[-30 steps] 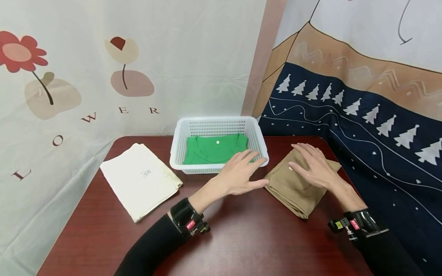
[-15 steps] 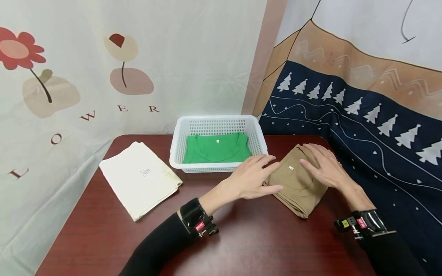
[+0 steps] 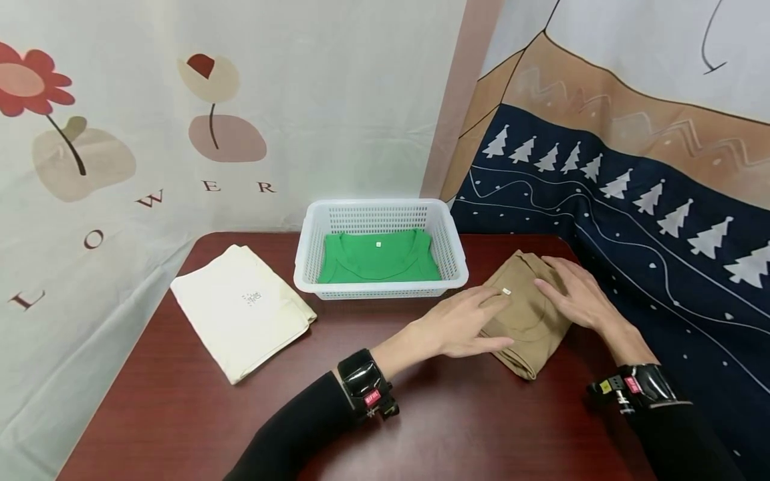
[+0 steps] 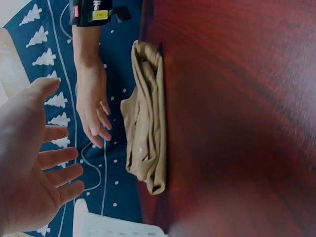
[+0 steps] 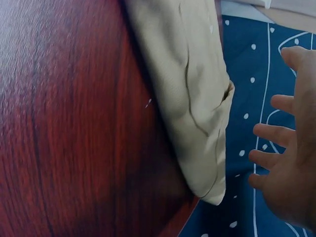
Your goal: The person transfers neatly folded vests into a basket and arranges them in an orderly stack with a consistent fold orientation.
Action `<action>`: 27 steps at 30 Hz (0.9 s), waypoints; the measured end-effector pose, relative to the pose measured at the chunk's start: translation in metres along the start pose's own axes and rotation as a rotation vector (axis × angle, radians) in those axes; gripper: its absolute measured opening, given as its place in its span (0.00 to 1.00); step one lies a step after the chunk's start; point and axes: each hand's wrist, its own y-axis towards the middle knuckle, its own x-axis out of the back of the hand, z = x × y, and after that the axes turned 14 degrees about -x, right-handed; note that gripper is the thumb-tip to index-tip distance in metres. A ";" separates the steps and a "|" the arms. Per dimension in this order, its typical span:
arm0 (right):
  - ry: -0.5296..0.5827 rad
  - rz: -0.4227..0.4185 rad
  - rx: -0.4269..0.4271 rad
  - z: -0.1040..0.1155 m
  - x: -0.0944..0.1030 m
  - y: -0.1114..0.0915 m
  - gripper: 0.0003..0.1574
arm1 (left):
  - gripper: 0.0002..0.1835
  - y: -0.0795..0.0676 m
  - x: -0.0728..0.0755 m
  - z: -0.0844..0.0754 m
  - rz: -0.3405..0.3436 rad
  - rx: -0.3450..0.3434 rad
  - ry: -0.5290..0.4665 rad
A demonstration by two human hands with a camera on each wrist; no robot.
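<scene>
A folded khaki shirt (image 3: 529, 321) with a small white neck label lies on the right part of the table. My left hand (image 3: 460, 324) hovers at its left side, fingers spread and overlapping the shirt in the head view. Over its right side is my right hand (image 3: 580, 294), fingers extended, thumb toward the collar. Both wrist views show a gap between the cloth and the hands: the left hand (image 4: 39, 163) has loosely bent fingers, and the right hand (image 5: 291, 138) has its fingers apart. Neither holds anything.
A white plastic basket (image 3: 381, 288) at the back middle holds a folded green shirt (image 3: 379, 257). On the left lies a folded white garment (image 3: 240, 314) with small dark print. Patterned curtains (image 3: 337, 100) hang behind the dark red table (image 3: 198, 414).
My left hand has moved right, from in front of the basket to the khaki shirt's left side. The right hand has shifted slightly right, uncovering more of the shirt.
</scene>
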 end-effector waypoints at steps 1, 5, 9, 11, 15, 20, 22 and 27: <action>-0.003 0.007 -0.010 -0.002 0.000 0.000 0.43 | 0.40 0.001 -0.002 -0.001 0.006 -0.006 -0.001; -0.015 0.034 -0.049 -0.008 -0.001 0.002 0.44 | 0.41 0.006 -0.011 -0.003 0.045 0.002 -0.006; -0.027 0.048 -0.075 -0.014 -0.003 0.006 0.45 | 0.41 0.008 -0.021 -0.002 0.075 0.016 -0.007; -0.029 0.054 -0.087 -0.017 -0.004 0.008 0.45 | 0.41 0.008 -0.026 -0.001 0.088 0.025 0.001; -0.026 0.078 -0.116 -0.021 -0.005 0.012 0.46 | 0.40 0.006 -0.033 0.002 0.110 0.059 -0.006; -0.039 0.120 -0.152 -0.025 -0.009 0.016 0.49 | 0.40 0.003 -0.043 0.005 0.140 0.111 -0.036; -0.051 0.134 -0.162 -0.026 -0.009 0.019 0.49 | 0.40 0.003 -0.046 0.006 0.145 0.119 -0.032; -0.073 0.160 -0.191 -0.027 -0.009 0.022 0.50 | 0.38 0.003 -0.050 0.006 0.149 0.131 -0.019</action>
